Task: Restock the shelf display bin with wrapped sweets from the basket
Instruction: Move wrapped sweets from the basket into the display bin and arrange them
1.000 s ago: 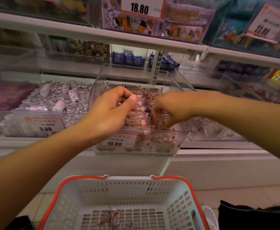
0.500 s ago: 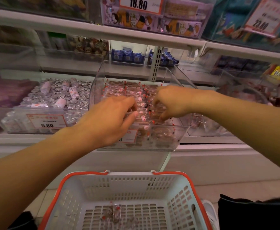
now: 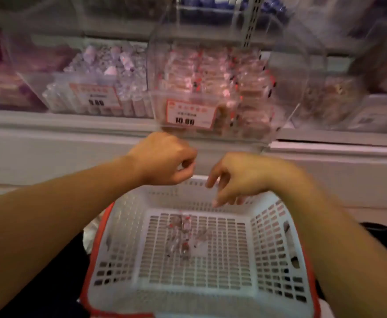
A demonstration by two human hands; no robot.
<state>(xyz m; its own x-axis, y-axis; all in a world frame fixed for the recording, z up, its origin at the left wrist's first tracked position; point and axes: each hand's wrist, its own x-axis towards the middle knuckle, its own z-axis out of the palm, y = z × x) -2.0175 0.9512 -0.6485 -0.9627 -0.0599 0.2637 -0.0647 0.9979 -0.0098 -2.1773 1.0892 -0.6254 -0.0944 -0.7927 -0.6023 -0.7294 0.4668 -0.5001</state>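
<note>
My white basket [image 3: 279,244] sits nearest, and a small clump of wrapped sweets [image 3: 181,235] lies on its slatted floor, its long axis running away from me. Above the basket's far rim, my right hand [image 3: 240,177] hangs with loose fingers pointing down, holding nothing. The sweets lie below and slightly left of it, closer than to my left hand [image 3: 165,159], curled and apparently empty. Beyond the basket stands the shelf display bin [image 3: 210,92], stocked.

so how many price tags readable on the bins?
2: price tag on the front of the middle display bin, price tag on the bin to its left. Others may be blurred out.
</note>
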